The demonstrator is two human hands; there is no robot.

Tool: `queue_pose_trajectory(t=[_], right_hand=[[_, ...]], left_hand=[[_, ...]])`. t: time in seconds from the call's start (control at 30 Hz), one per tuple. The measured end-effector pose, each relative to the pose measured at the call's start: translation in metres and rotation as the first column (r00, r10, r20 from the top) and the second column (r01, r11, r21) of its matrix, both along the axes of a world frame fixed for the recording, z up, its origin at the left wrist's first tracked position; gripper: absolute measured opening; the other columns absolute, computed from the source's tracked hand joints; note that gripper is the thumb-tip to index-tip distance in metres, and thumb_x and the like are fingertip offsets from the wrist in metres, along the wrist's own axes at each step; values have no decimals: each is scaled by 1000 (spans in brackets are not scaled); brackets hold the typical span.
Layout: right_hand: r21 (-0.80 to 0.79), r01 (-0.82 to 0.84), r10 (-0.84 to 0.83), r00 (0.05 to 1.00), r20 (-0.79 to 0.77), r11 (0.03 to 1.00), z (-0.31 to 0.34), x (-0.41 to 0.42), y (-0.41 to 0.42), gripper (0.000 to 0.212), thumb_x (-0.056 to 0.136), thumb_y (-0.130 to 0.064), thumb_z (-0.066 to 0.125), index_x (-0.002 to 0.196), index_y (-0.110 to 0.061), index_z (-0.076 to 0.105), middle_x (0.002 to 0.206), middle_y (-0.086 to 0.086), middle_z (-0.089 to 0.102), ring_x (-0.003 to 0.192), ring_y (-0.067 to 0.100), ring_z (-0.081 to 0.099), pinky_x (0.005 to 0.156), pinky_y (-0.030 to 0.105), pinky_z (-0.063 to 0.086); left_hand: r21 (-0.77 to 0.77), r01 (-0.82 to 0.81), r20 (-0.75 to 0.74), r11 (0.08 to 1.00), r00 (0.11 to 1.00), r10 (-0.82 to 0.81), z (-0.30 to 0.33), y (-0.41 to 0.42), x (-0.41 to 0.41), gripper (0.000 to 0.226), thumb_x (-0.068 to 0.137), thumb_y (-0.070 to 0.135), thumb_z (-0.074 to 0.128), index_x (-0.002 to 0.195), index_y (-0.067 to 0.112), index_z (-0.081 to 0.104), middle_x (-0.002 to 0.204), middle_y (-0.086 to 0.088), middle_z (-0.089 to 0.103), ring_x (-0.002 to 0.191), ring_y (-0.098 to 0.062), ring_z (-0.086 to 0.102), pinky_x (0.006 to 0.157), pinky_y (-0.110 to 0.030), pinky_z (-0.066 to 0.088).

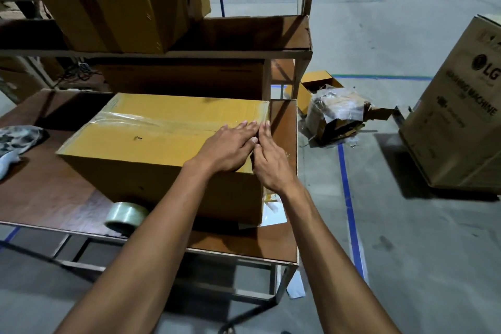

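Note:
A closed yellow-brown cardboard box [151, 141] lies on the wooden work table [54, 192], with clear tape running along its top seam. My left hand [230, 148] rests flat on the box top near its right end, fingers straight. Beside it, my right hand [271, 163] lies over the box's right top edge, its fingers reaching up along the corner and touching the left hand's fingertips. A roll of clear packing tape [126, 215] stands on the table against the box's front side.
A shelf [244, 49] above the table carries large cartons [113, 0]. A patterned cloth [19, 138] lies at the table's left. On the floor to the right sit a torn, plastic-wrapped carton [336, 114] and a big washing machine box [458, 116]. Blue tape lines mark the floor.

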State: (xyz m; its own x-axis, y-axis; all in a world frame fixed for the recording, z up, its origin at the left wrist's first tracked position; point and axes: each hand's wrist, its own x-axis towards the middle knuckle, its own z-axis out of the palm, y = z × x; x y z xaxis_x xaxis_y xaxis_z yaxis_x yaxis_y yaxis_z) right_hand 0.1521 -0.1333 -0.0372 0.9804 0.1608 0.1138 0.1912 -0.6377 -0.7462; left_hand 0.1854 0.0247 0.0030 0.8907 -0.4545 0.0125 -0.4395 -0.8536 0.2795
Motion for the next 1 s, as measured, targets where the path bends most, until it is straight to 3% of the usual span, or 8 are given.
queue_pose_trajectory(t=[0.2,0.27,0.33,0.47,0.57,0.67,0.83,1.0], right_hand=[[-23,14,-15,999,-52,1000,0,1,1,64,115,-41,21,171,-23,-2,179,-4,-6,166,17,10,129,39,14],[-31,20,-23,996,-82,999,-3,0,3,63,114,-40,23,171,-21,4,180,0,0,163,28,24,128,46,21],[-141,1,-13,997,-78,990,-8,0,6,55,115,-27,27,168,-13,21,179,11,1,156,42,35,123,50,30],[-313,13,-25,999,-35,950,-14,1,16,46,111,-4,32,155,4,39,175,29,4,155,47,34,121,51,34],[-216,32,-47,997,-62,976,-9,-6,23,48,113,-10,28,159,5,32,176,24,5,157,41,31,122,45,28],[-32,114,-116,991,-72,993,-4,-18,31,57,115,-28,22,166,-3,18,170,22,29,154,37,36,121,39,27],[162,200,-190,979,-76,966,4,-27,24,63,114,-37,32,171,-14,17,175,13,28,157,35,37,128,41,31],[295,85,-79,996,-33,952,-10,-27,1,56,116,-39,29,170,-22,24,167,16,43,152,38,45,124,44,37]], left_hand=[[106,-40,3,994,999,40,-4,0,0,61,113,52,16,171,36,9,178,15,7,165,-10,5,132,-55,8],[115,-67,2,991,998,67,-6,-1,0,63,112,55,14,171,35,8,178,14,5,165,-11,3,132,-56,8],[116,-71,-2,991,997,72,-6,-1,1,64,112,56,13,172,35,8,178,14,3,165,-11,2,132,-55,8],[96,-15,-32,995,999,18,-6,6,4,62,114,54,17,171,32,8,178,14,2,165,-12,1,133,-52,9],[88,16,-16,996,1000,-14,-3,14,3,62,115,51,22,172,30,12,178,12,7,165,-12,4,132,-50,13],[85,11,14,996,1000,-12,0,18,-2,60,115,48,27,171,30,19,178,12,14,165,-12,9,132,-48,17],[92,-105,75,990,992,98,5,4,-18,57,114,44,32,169,29,30,175,7,27,163,-18,22,128,-44,25],[17,-186,65,982,981,184,2,-19,-39,57,114,46,35,167,28,35,173,6,33,162,-21,27,128,-44,28]])
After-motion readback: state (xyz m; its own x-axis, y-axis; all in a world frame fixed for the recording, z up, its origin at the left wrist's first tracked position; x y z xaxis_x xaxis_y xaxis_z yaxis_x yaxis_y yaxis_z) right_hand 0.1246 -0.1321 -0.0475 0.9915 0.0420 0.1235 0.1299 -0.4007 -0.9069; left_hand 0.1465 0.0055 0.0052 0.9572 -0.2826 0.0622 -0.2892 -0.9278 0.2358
